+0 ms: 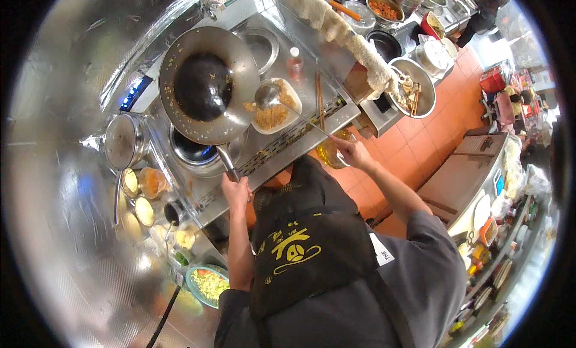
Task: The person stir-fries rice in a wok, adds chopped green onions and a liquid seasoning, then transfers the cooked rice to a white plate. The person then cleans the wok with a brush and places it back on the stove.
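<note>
My left hand (pixel 236 191) grips the handle of a steel wok (pixel 245 84), which is tilted above the stove. Bits of food cling to its inner wall, and its dark bottom is otherwise bare. In my right hand (pixel 353 151) is the long handle of a ladle (pixel 268 97). The ladle's bowl rests over fried rice (pixel 272 117), which looks heaped in a white dish (pixel 293 95) right of the wok. Some grains lie at the dish's left edge, close to the wok's rim. Below my right hand stands a clear container of yellow oil (pixel 327 155), partly covered by the hand.
Chopsticks (pixel 320 96) and a red-tinted bottle (pixel 295 65) stand beside the dish. A burner ring (pixel 193 152) lies under the wok. Left are a strainer on a pot (pixel 120 141), seasoning tubs (pixel 144 211) and a basket of chopped vegetables (pixel 191 285). A steel bowl (pixel 431 102) sits right.
</note>
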Demonstrator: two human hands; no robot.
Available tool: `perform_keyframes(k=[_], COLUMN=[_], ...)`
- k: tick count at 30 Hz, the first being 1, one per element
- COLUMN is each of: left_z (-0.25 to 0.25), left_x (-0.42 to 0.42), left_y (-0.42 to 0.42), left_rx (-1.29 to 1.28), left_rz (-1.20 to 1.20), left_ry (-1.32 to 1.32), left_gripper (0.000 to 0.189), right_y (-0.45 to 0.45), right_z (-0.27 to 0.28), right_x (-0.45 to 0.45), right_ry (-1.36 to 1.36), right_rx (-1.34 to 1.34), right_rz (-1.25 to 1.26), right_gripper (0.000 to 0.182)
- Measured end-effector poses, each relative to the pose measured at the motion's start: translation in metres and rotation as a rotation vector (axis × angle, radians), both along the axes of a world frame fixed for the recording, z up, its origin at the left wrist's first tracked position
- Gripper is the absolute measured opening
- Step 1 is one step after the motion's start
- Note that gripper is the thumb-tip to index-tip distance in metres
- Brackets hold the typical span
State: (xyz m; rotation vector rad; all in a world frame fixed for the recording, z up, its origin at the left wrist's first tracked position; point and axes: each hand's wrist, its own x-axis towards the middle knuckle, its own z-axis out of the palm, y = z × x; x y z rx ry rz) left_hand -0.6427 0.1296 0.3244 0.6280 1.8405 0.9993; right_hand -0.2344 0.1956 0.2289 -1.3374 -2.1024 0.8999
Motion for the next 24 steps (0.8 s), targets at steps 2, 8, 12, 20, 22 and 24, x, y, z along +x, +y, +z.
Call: perform_keyframes(k=[2, 8, 12, 20, 22, 24], left_z=[-0.002, -0.003, 0.003, -0.022, -0.018, -0.018], left_x=[-0.002, -0.005, -0.011, -0.032, -0.032, -0.037], left_y=[0.003, 0.008, 0.011, 0.001, -0.001, -0.004], left_rx=[-0.009, 0.023, 0.014, 0.009, -0.001, -0.036], left_rz=[-0.007, -0.028, -0.012, 0.023, 0.038, 0.049], left_ry=[0.019, 0.014, -0.030, -0.016, -0.009, -0.009], left_gripper=[0.025, 0.027, 0.026, 0.028, 0.028, 0.027], right_y=[0.006, 0.013, -0.001, 0.002, 0.005, 0.006], right_z=[-0.006, 0.019, 0.000, 0.003, 0.002, 0.002], right_x=[-0.003, -0.052, -0.002, -0.008, -0.011, -0.012], right_ry=[0.012, 0.053, -0.094, 0.033, 0.095, 0.103], right_rx=[0.058, 0.021, 0.095, -0.006, -0.062, -0.071], right_rz=[0.022, 0.000, -0.005, -0.097, -0.130, -0.170], right_gripper=[0.057, 0.058, 0.056, 0.049, 0.049, 0.051])
